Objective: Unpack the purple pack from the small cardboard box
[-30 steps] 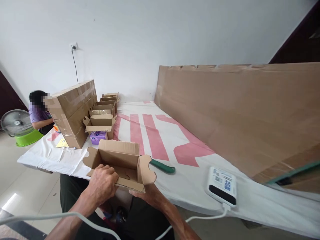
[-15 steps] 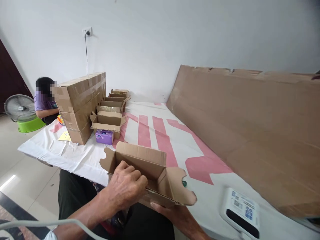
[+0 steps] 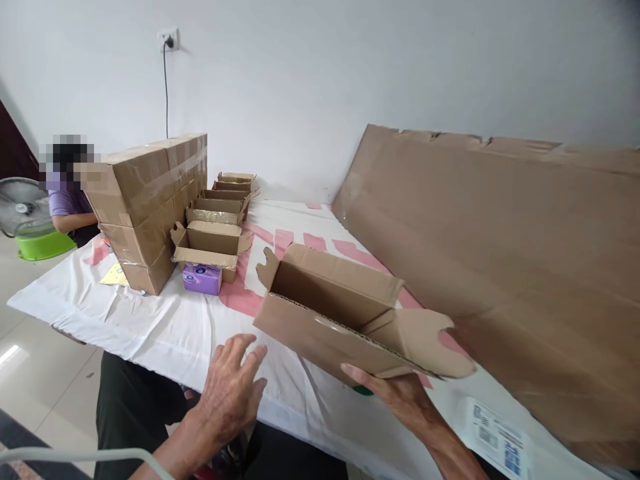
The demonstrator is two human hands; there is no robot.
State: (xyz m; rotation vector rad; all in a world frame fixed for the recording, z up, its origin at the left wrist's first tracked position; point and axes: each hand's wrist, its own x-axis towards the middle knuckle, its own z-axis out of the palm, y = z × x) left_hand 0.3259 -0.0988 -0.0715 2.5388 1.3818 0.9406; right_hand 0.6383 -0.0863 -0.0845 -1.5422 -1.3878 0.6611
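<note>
An open cardboard box [image 3: 330, 313] with its flaps up hangs above the white-and-pink sheet on the table [image 3: 150, 320]. My right hand [image 3: 395, 397] holds it from underneath at its near right corner, fingers curled under the base. My left hand [image 3: 230, 393] hovers just left of the box with its fingers spread, touching nothing. The box's inside looks empty.
Taped cartons [image 3: 145, 207] are stacked at the far left, with a row of open small boxes [image 3: 210, 243] and a purple packet [image 3: 201, 278] beside them. A large cardboard sheet [image 3: 500, 267] leans along the right. A white device [image 3: 495, 437] lies near me. A person [image 3: 67, 200] sits beyond the table by a fan [image 3: 23, 213].
My left hand has let go of the box and opened. My right hand has carried the box up and to the right, away from my lap and over the table.
</note>
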